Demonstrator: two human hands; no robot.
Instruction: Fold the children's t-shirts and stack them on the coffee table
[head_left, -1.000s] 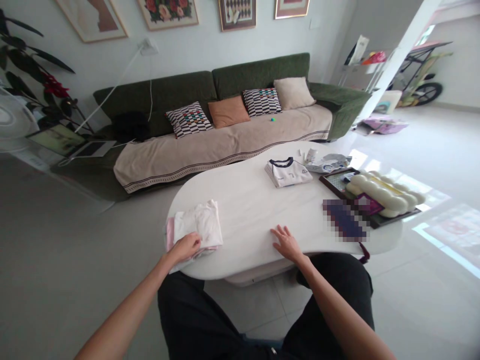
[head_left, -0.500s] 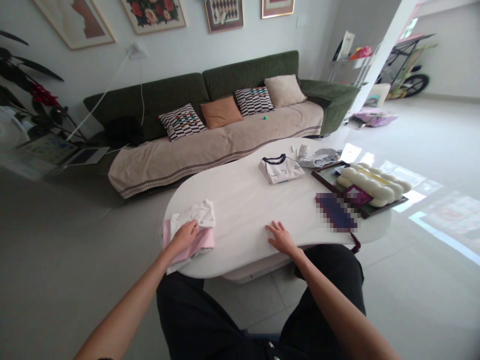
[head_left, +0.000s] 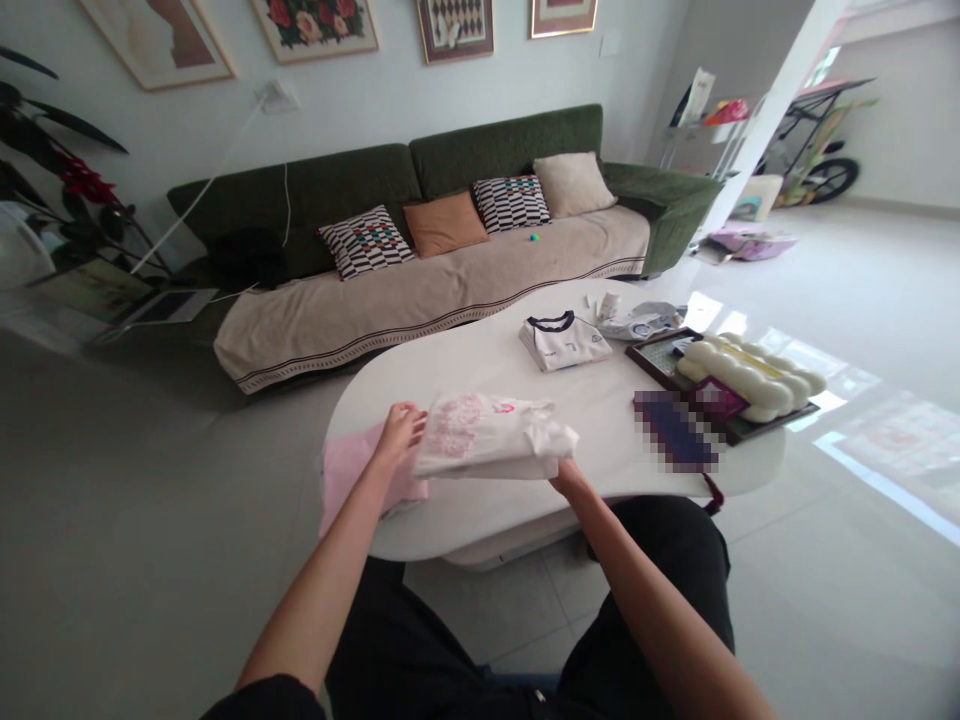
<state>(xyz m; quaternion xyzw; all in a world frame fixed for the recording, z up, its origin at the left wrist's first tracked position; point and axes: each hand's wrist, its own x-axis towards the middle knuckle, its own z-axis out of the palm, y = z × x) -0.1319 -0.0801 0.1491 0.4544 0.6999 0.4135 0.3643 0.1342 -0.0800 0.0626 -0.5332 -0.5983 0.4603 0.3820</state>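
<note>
A white shirt (head_left: 487, 437) with a pink print lies stretched sideways between my hands, above the near part of the white table. My left hand (head_left: 401, 432) is at its left edge, with curled fingertips against the fabric. Under the shirt's bunched right end, my right hand (head_left: 568, 477) grips the cloth; its fingers are mostly hidden. Pink folded clothing (head_left: 349, 470) lies at the table's left end, partly behind my left forearm. A folded white shirt with a dark collar (head_left: 566, 342) rests farther back on the table.
On the right of the table (head_left: 465, 365) are a dark tray (head_left: 645, 355) with a cream bubble-shaped object (head_left: 750, 375), a blurred dark blue item (head_left: 675, 430) and a clear plastic bag (head_left: 652, 320). A green sofa (head_left: 510, 140) with cushions stands behind.
The white shirt has come off the pink clothing and moved right, opening out somewhat. My left hand moved right and up with it; my right hand left the tabletop and took its right end.
</note>
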